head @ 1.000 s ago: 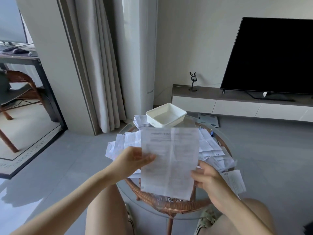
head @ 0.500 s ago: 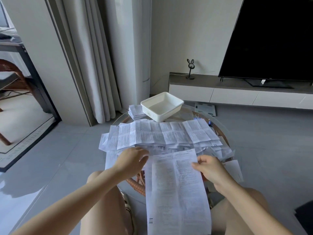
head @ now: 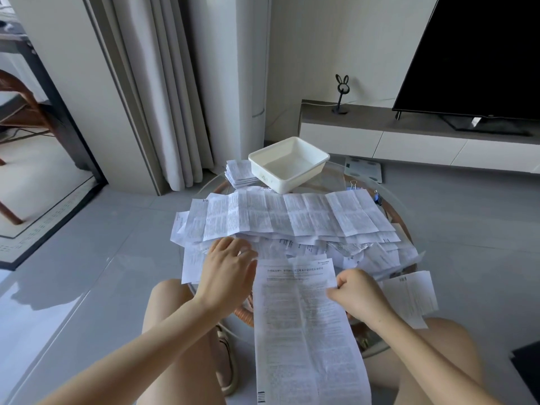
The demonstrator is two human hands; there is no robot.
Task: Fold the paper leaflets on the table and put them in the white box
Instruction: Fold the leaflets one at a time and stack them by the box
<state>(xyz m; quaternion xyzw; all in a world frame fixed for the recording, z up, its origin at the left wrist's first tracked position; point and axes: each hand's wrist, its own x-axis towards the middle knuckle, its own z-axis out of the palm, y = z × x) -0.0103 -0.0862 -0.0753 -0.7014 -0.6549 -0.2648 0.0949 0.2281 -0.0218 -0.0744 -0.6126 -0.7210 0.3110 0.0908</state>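
Observation:
A long printed leaflet (head: 301, 325) hangs from the near table edge down over my knees. My left hand (head: 226, 271) holds its upper left edge, and my right hand (head: 355, 292) pinches its upper right edge with curled fingers. Beyond it, a heap of unfolded leaflets (head: 292, 219) covers the round glass table (head: 336, 178). The white box (head: 287, 163) stands at the table's far side and looks empty. A small stack of folded leaflets (head: 238, 173) lies just left of the box.
A loose leaflet (head: 409, 296) hangs off the table's right edge. Binder clips (head: 377, 195) lie at the far right of the table. A scale (head: 363, 169) lies on the floor behind. A TV stand and curtains stand further back.
The leaflet, held upright in front of me a second ago, has come down and now hangs from the table edge. The camera tilted downward.

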